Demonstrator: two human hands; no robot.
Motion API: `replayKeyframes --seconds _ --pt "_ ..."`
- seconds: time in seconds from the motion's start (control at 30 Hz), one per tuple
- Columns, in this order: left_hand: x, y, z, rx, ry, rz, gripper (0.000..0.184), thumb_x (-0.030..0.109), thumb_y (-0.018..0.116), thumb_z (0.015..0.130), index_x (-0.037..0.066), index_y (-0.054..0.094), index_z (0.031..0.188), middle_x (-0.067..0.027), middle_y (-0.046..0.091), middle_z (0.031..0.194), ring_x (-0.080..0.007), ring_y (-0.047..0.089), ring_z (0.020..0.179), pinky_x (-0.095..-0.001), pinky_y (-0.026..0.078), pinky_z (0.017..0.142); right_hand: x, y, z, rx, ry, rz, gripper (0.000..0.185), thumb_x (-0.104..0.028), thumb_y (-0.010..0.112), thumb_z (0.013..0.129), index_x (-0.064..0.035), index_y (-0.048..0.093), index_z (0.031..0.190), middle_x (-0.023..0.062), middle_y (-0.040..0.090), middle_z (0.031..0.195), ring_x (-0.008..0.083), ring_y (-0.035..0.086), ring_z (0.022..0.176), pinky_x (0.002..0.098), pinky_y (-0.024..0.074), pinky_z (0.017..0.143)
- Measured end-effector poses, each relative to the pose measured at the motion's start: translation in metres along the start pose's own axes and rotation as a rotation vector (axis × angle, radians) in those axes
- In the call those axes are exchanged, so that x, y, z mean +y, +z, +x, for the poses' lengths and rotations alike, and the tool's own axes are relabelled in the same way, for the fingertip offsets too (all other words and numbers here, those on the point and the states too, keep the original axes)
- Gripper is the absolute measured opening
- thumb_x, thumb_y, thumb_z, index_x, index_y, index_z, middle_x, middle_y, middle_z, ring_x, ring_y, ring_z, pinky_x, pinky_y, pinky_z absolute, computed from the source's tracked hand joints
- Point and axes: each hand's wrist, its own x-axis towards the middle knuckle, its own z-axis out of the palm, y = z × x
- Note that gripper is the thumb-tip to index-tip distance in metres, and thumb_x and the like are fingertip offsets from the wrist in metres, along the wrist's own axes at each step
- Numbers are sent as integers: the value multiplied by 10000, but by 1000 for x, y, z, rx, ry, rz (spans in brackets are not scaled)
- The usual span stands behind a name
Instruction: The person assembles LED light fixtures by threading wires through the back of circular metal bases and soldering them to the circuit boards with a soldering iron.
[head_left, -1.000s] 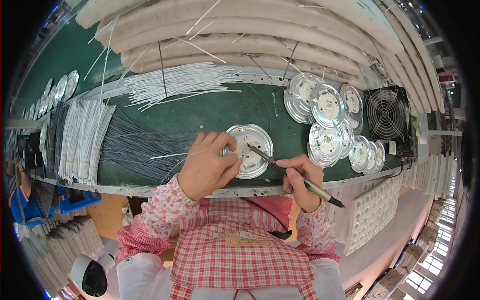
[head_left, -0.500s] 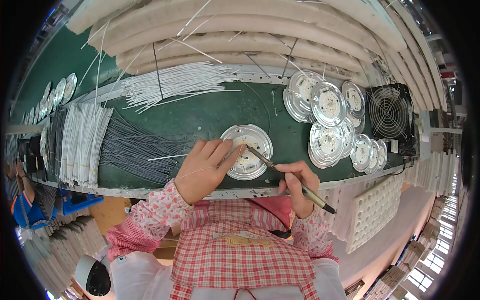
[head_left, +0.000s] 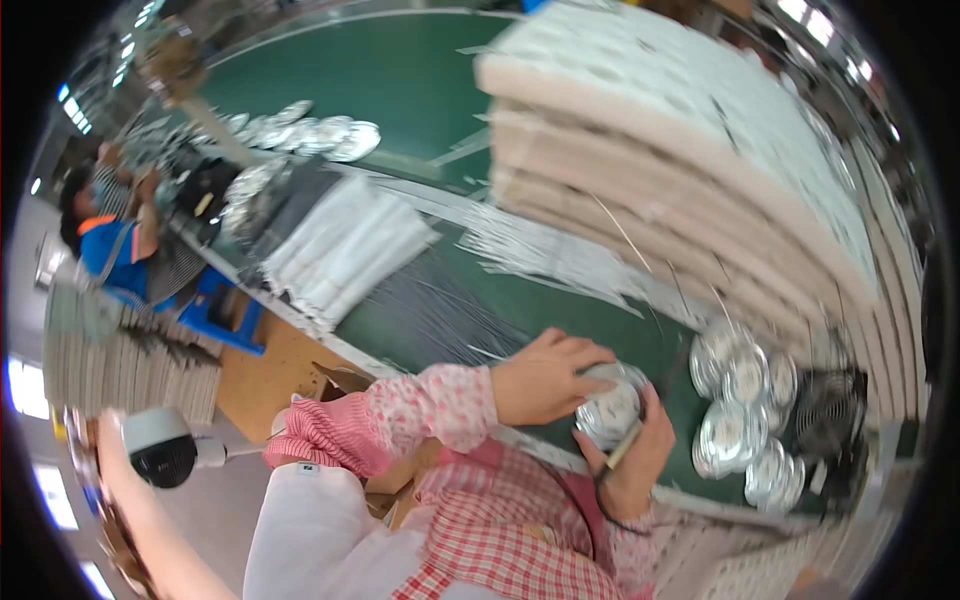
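Note:
In the head view, a round silver LED lamp plate [head_left: 608,412] sits between my hands at the bench's front edge, with some blur over it. My left hand [head_left: 548,378] has its fingers curled over the plate's left rim. My right hand [head_left: 648,455] is closed round the handle of a soldering iron [head_left: 624,446], and its fingers also reach the plate's right rim. The iron's tip cannot be made out. Dark wires [head_left: 440,310] lie just beyond my left hand.
White wire bundles [head_left: 345,250] lie to the left, with loose white wires [head_left: 550,255] behind. Stacked lamp plates [head_left: 735,435] and a black fan [head_left: 832,415] stand right. Tall foam trays [head_left: 660,150] rise at the back. Another person [head_left: 115,245] sits far left.
The view has swung left, bringing the other person into fuller sight. My right hand has moved from working the iron over the plate to the plate's right rim, iron still held.

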Motion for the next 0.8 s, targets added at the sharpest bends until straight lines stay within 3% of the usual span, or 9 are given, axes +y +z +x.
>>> replayKeyframes --seconds 0.07,0.1,0.17,0.23,0.3,0.37,0.47,0.53,0.8 --pt "-47 -55 -9 123 -229 99 199 172 633 830 116 707 1006 -118 690 1064 -308 672 969 -446 522 803 -2 -14 1 -44 78 46 1062 -262 949 584 19 394 1445 218 521 1311 415 493 1206 482 375 1036" --pt "-75 -76 -26 230 -595 226 173 159 611 869 56 696 757 -147 691 1017 -325 663 904 -413 514 792 -2 -24 0 -45 80 63 1062 -239 952 581 23 392 1445 216 523 1314 402 503 1201 464 388 1036" --pt "-153 -137 -54 503 -823 322 229 231 575 929 30 674 876 -176 671 831 -346 668 780 -450 510 683 6 -48 -1 -58 108 170 1075 -207 960 578 32 382 1453 208 525 1326 357 530 1198 417 417 1041" --pt "-239 -178 -89 359 -934 891 395 428 545 974 61 689 960 -147 698 972 -327 683 878 -506 495 736 16 -79 3 -83 114 272 1095 -118 932 584 27 334 1491 194 511 1367 304 526 1237 388 402 1073" --pt "-280 -208 -97 21 -1167 1039 827 792 602 765 64 695 1145 -149 665 1184 -322 645 1094 -481 486 930 6 -108 6 -24 287 455 1122 -83 905 588 9 290 1522 179 498 1391 272 514 1260 370 379 1102" --pt "-303 -226 -76 -443 -1324 981 1075 909 543 694 66 590 1358 -177 551 1412 -337 531 1299 -443 460 1024 -5 -151 24 16 207 200 1165 -185 957 541 19 320 1495 187 542 1352 278 536 1258 381 420 1076" --pt "-326 -235 -76 -288 -1292 815 1112 896 559 699 49 515 1417 -204 531 1426 -322 524 1317 -448 444 1069 -27 -194 62 157 218 155 1145 -186 955 550 16 335 1491 173 546 1335 260 544 1239 360 418 1070" --pt "-366 -230 -97 -132 -1616 805 1248 928 540 671 -19 412 1474 -287 450 1474 -386 461 1368 -442 411 1112 -22 -212 92 270 146 74 1082 -174 934 598 10 347 1488 166 551 1317 259 554 1221 351 424 1060" --pt "-466 -268 -178 -239 -1559 793 582 370 679 854 -12 592 1284 -254 598 1324 -388 586 1229 -455 486 1028 80 -241 250 400 14 -324 896 -334 899 724 -45 439 1437 168 608 1246 279 602 1141 376 465 988"
